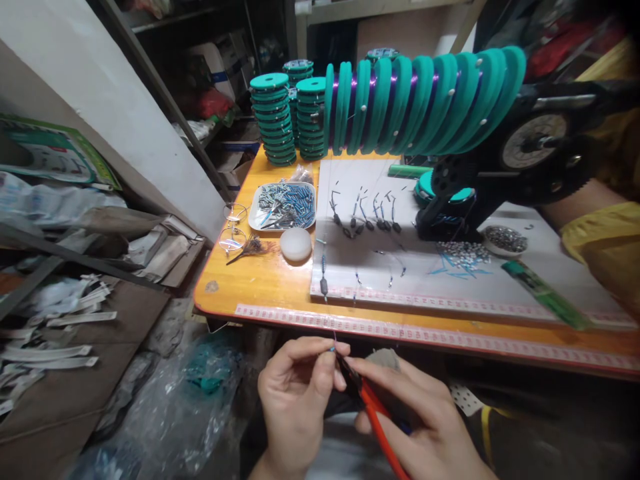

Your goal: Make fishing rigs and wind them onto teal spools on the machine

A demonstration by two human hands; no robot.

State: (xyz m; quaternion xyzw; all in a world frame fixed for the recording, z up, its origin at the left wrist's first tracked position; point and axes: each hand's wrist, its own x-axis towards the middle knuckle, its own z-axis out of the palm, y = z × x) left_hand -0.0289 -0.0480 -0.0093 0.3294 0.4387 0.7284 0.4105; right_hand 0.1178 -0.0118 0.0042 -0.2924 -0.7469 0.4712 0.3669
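Below the table's front edge, my left hand point(295, 393) pinches a tiny blue piece point(332, 347) on a thin line between thumb and forefinger. My right hand point(425, 420) is closed round red-handled pliers point(373, 413), whose dark jaws meet the blue piece at my left fingertips. On the white board point(500, 293) on the orange table point(265, 280) lie several finished rigs with dark weights point(363, 220). A white tray point(260, 210) of blue parts stands left of the board.
A row of teal spools point(420, 93) wound with purple line sits on a black winder point(500, 173). Stacks of teal spools point(274, 120) stand at the table's back. Also there: a white round lump point(296, 243), a dish of small beads point(505, 240), a green lighter point(545, 295). Clutter and plastic bags point(165, 413) fill the floor at left. A person's yellow sleeve point(605, 247) is at right.
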